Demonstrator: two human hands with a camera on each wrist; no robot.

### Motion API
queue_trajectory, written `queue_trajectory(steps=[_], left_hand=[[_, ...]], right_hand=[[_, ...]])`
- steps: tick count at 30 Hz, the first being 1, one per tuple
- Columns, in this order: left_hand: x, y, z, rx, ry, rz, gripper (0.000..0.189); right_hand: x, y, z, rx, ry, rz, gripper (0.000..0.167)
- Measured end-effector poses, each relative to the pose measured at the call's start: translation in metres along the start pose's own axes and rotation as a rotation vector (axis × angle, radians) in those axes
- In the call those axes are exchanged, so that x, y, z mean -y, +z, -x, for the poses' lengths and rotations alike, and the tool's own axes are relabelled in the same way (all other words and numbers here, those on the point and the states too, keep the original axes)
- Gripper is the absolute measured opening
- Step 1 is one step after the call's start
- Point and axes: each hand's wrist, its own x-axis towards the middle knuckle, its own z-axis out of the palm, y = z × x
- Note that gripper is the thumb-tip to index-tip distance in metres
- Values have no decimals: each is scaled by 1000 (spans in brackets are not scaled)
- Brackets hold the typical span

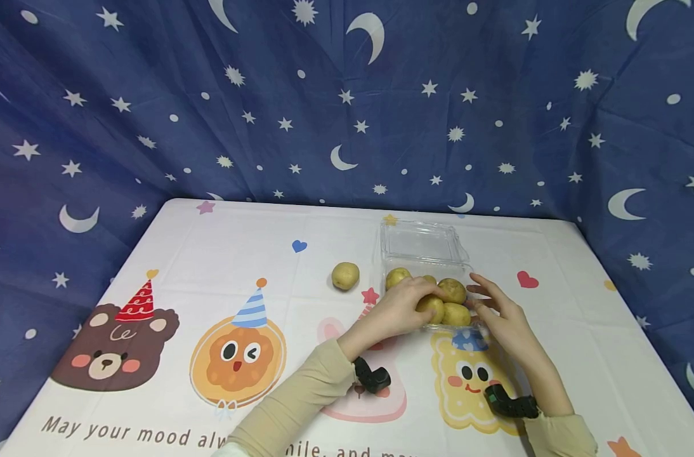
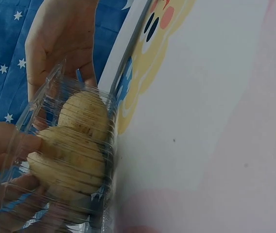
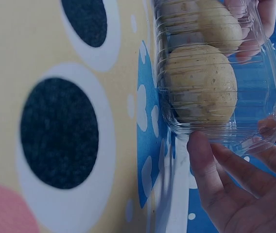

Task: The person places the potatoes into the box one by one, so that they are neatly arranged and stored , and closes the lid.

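A hinged clear plastic box (image 1: 471,270) lies on the table with its lid (image 1: 421,242) folded back. Several potatoes (image 1: 452,291) sit inside it. My left hand (image 1: 405,306) reaches over the box's left side, its fingers and thumb around a potato (image 1: 431,309) near the front; in the left wrist view these fingers (image 2: 28,144) show through the ribbed wall. At the right end, my right hand (image 1: 504,324) holds the box, thumb at the rim and fingers (image 3: 203,162) against the outer wall. One loose potato (image 1: 346,276) lies left of the box.
A white tablecloth (image 1: 255,235) printed with cartoon faces, hearts and writing covers the table. Behind the far edge hangs a dark blue curtain (image 1: 318,76) with moons and stars. Black wrist mounts (image 1: 373,376) sit on both wrists, below beige sleeves (image 1: 301,393).
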Motion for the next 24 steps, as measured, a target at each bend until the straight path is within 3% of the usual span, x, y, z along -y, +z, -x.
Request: queue_trajectory(steps=[5,11,16,24], left_hand=[[1,0,0,-2,-5,26,33],[4,0,2,-59,34,102,28],[4,0,2,-55,67,57,28],[2,0,2,-29,32,37,30]], right_hand=[[0,0,0,3,1,1,51],[0,0,0,6,2,1,51],[-1,0,0,3,-3,8,51],[0,0,0,4,-3,12,52]])
